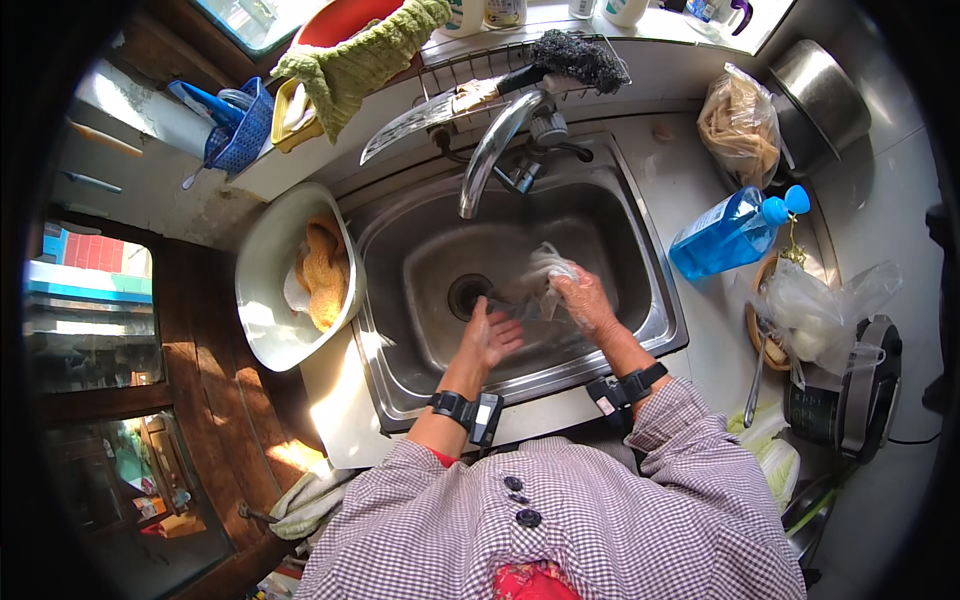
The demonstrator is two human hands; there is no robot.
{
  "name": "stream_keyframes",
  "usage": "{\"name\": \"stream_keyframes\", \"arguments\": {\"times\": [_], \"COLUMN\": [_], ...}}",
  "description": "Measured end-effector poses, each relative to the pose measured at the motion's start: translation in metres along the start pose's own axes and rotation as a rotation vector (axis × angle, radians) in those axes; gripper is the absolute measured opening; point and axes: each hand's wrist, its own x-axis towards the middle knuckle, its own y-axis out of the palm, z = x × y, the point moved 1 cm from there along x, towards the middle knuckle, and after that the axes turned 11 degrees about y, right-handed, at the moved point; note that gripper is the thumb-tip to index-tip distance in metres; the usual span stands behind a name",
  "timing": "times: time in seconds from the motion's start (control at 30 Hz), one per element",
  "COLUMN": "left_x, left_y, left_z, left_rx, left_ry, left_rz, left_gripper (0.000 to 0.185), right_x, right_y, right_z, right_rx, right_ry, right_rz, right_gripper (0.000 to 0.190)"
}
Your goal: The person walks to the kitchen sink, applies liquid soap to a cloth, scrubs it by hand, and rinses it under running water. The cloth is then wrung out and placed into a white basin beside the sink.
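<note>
My right hand (585,300) is over the right half of the stainless steel sink (427,352), its fingers closed on a crumpled whitish wet plastic bag (553,262). Motion blurs the bag, and a thin clear part of it hangs towards the middle of the basin. To its left, my left hand (495,335) is held palm up with the fingers apart, just below the drain hole (470,295), and it holds nothing. Above both hands arches the chrome faucet (499,142); whether water runs from it I cannot tell.
Left of the sink stands a pale plastic basin (259,300) with an orange cloth (324,277). A large knife (412,124) and a black scouring pad (577,61) lie on the wire rack behind the faucet. On the right are a blue soap bottle (724,232), a bagged bundle (741,127) and a basket (754,322).
</note>
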Motion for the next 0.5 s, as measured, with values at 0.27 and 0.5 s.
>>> {"name": "stream_keyframes", "arguments": {"times": [0.27,0.5], "left_x": [0.01,-0.004], "left_y": [0.016,0.051], "left_z": [0.009,0.032], "left_rx": [-0.329,-0.283], "left_ry": [0.081,0.304], "left_rz": [0.421,0.15], "left_gripper": [0.052,0.037], "right_x": [-0.049,0.015], "right_y": [0.059,0.032], "right_z": [-0.051,-0.016], "right_rx": [-0.053,-0.587], "right_ry": [0.04,-0.001], "right_rz": [0.122,-0.571], "right_gripper": [0.028,0.037]}}
